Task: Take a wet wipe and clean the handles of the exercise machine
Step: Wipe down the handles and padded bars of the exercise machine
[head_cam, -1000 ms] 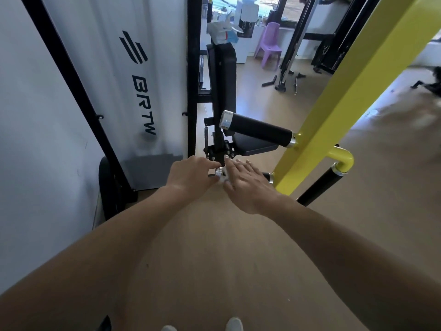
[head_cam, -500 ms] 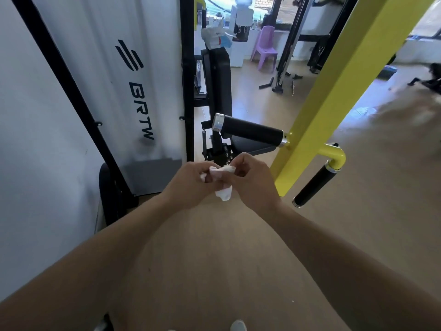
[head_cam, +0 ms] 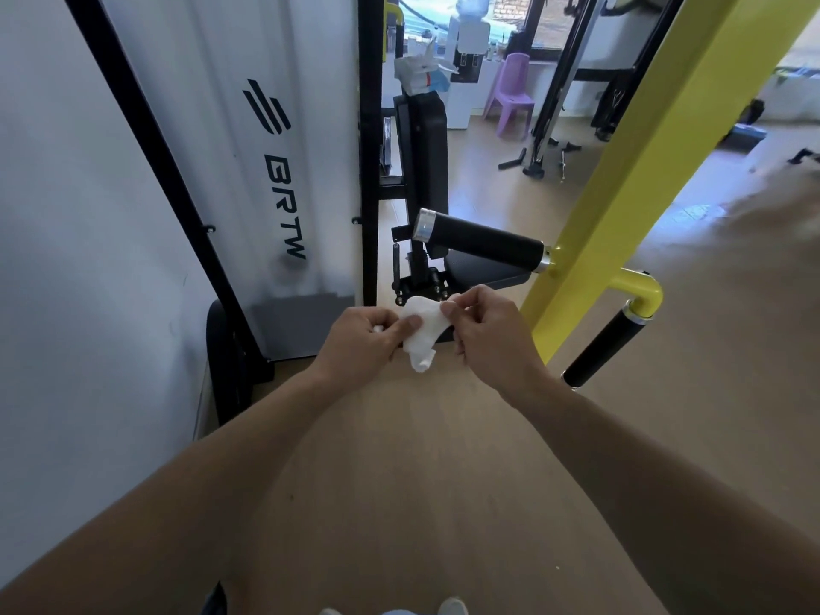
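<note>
A crumpled white wet wipe [head_cam: 422, 332] is stretched between both hands in front of the machine. My left hand [head_cam: 360, 339] pinches its left end and my right hand [head_cam: 490, 332] pinches its top right corner. Above them a thick black padded handle [head_cam: 481, 241] with a silver end cap sticks out left from the yellow arm [head_cam: 621, 179]. A second black handle [head_cam: 601, 348] hangs down to the right from a yellow elbow [head_cam: 643, 295]. The lower left handle is hidden behind my hands.
A white shroud panel marked BRTW [head_cam: 275, 170] in a black frame stands to the left. The black back pad [head_cam: 423, 139] carries a pack of wipes [head_cam: 417, 73] on top. A purple chair [head_cam: 512, 95] and other gym gear stand at the back. Wooden floor lies below.
My hands have come off the low handle end and drawn back toward me. They now hold the wipe up between them and spread it apart.
</note>
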`<state>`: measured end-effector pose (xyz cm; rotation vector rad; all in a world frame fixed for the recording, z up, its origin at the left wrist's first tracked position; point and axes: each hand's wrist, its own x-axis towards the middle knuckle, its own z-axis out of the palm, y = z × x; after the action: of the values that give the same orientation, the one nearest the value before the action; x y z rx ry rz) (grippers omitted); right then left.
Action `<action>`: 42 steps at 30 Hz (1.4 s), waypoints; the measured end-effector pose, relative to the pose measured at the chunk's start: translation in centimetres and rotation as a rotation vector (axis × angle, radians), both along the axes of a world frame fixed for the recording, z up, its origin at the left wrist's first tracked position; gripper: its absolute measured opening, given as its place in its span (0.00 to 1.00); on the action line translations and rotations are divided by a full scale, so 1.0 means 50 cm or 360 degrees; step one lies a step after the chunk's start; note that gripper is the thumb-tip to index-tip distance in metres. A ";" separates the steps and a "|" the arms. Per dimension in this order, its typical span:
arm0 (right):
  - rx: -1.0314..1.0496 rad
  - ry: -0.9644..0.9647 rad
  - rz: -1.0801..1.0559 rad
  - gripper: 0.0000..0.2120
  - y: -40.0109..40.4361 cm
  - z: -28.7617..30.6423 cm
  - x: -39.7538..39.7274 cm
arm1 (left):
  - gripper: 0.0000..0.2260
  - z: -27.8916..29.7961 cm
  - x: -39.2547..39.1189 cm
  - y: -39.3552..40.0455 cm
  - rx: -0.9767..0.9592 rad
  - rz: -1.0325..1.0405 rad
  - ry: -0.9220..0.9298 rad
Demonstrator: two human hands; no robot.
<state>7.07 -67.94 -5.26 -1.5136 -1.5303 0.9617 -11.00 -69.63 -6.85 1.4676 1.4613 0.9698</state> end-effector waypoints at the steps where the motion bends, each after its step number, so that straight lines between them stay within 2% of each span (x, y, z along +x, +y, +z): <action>1: 0.0012 -0.0036 -0.0015 0.08 0.002 0.001 -0.003 | 0.18 0.001 0.002 0.000 0.0005 0.0010 0.0009; 4: -0.0019 0.0010 -0.0066 0.10 0.004 0.003 -0.009 | 0.15 -0.002 0.005 -0.002 0.0008 0.0012 0.0015; 8: -0.0403 0.0672 -0.0026 0.10 -0.009 0.014 -0.018 | 0.08 -0.001 0.002 -0.013 0.0074 0.0085 -0.0185; 11: -0.0477 0.0763 0.0030 0.19 -0.021 0.000 -0.022 | 0.07 -0.007 0.004 -0.020 0.0095 0.0198 -0.0354; 15: -0.0368 0.0699 0.0011 0.10 -0.032 -0.015 -0.029 | 0.09 -0.022 -0.004 -0.026 0.0084 0.0265 -0.0343; 18: -0.0343 0.0608 0.0072 0.07 -0.032 -0.016 -0.028 | 0.12 -0.021 -0.014 -0.029 0.0048 0.0201 -0.0351; 20: -0.0303 0.0602 0.0164 0.05 -0.035 -0.012 -0.025 | 0.09 -0.015 -0.020 -0.027 0.0083 0.0114 -0.0410; 21: -0.0287 0.0611 0.0192 0.05 -0.036 -0.008 -0.024 | 0.05 -0.011 -0.022 -0.027 0.0112 0.0094 -0.0407; 23: -0.0243 0.0565 0.0242 0.13 -0.038 -0.008 -0.019 | 0.03 -0.005 -0.023 -0.025 0.0157 0.0113 -0.0357; 24: -0.0212 0.0482 0.0275 0.14 -0.037 -0.010 -0.016 | 0.04 -0.004 -0.021 -0.024 0.0158 0.0132 -0.0339; 27: -0.0084 0.0112 0.0284 0.03 -0.041 -0.018 -0.013 | 0.08 -0.003 -0.016 -0.021 0.0121 0.0140 -0.0317; 30: -0.0054 -0.0160 0.0246 0.15 -0.041 -0.022 -0.006 | 0.12 -0.001 -0.014 -0.016 0.0108 0.0085 -0.0294; 31: -0.0056 -0.0111 0.0255 0.16 -0.042 -0.020 -0.003 | 0.12 -0.001 -0.014 -0.015 0.0103 0.0058 -0.0307; 34: -0.0098 0.0309 0.0228 0.15 -0.040 -0.013 0.008 | 0.11 0.005 -0.014 -0.010 0.0065 -0.0002 -0.0315; 36: -0.0143 0.0403 0.0194 0.14 -0.035 -0.009 0.011 | 0.11 0.009 -0.011 -0.006 0.0054 -0.0030 -0.0273; 38: -0.0161 0.0232 0.0153 0.12 -0.022 -0.003 0.011 | 0.12 0.008 -0.007 0.003 0.0090 -0.0028 -0.0236; 40: -0.0035 -0.0157 0.0125 0.09 -0.004 0.005 0.010 | 0.10 0.002 0.000 0.015 0.0127 0.0034 -0.0201; 42: 0.0173 -0.0528 0.0137 0.03 0.015 0.010 0.005 | 0.10 -0.005 0.009 0.034 0.0191 0.0114 -0.0031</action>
<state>7.33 -67.19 -4.76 -1.5973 -1.8620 0.6845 -10.58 -67.94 -7.08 1.4956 1.4718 1.1298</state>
